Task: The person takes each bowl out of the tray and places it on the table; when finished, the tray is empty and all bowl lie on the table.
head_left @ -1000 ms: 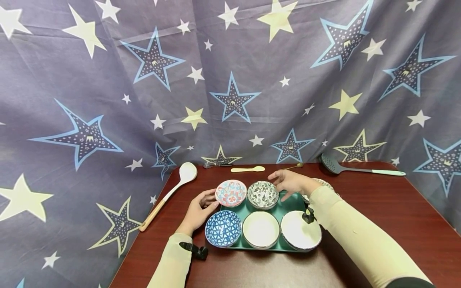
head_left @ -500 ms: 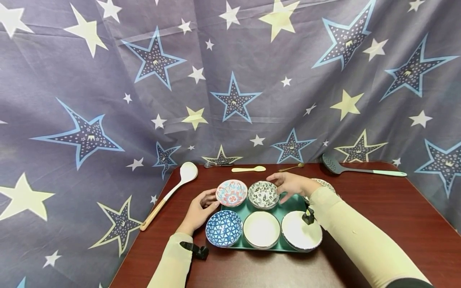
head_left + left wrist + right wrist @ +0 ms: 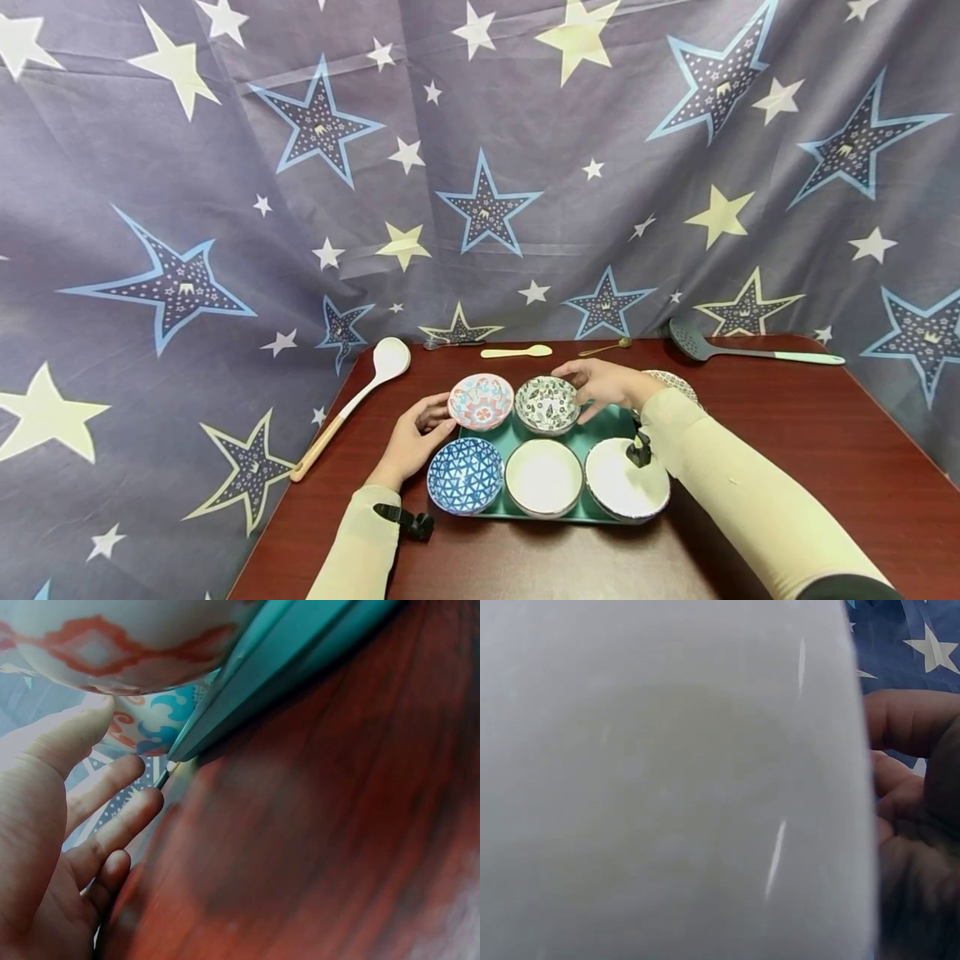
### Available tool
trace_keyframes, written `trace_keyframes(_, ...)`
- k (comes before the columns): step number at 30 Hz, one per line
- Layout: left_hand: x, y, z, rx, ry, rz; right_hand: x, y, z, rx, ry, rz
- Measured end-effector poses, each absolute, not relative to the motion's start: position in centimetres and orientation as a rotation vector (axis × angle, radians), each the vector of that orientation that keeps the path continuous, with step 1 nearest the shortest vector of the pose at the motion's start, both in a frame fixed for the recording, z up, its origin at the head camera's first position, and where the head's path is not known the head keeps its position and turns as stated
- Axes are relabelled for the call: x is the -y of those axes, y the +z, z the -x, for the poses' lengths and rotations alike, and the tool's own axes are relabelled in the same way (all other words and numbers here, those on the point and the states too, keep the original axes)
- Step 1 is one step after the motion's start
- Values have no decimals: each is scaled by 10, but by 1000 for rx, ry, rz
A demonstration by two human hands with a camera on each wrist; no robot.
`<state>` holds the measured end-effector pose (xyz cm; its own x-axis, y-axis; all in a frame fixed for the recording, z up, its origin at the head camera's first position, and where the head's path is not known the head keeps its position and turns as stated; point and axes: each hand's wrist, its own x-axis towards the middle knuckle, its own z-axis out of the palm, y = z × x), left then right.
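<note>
A pink-and-blue patterned bowl [image 3: 481,402] sits at the back left of a green tray [image 3: 592,434]. My left hand [image 3: 411,442] is at its left side, fingers extended; in the left wrist view the thumb [image 3: 75,733] overlaps the bowls' outer walls, and whether it touches is unclear. Beside that bowl stands a floral black-and-white bowl [image 3: 547,406]. My right hand [image 3: 609,386] has its fingers and thumb around that bowl's right side. In the right wrist view a white bowl [image 3: 675,780] hides most of the scene. The front row holds a blue triangle-patterned bowl [image 3: 465,476] and cream bowls [image 3: 543,478].
A ladle [image 3: 352,404] lies on the left of the table and a slotted skimmer [image 3: 720,348] at the back right. Along the back edge are a pale spoon [image 3: 517,352] and a thin gold spoon [image 3: 606,347]. A patterned dish [image 3: 675,383] sits partly behind the right forearm.
My right hand has moved slightly left, and its thumb and fingers have closed in on the floral bowl. The left hand and the bowls have stayed in place.
</note>
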<state>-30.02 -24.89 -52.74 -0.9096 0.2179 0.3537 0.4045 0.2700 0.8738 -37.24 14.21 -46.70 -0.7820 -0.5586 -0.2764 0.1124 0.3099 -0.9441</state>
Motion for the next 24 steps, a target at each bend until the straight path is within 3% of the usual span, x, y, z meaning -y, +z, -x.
trace_keyframes(24, 258, -549, 316, 2419, -1691, 542, -156, -451, 368, -2048, -1573, 424)
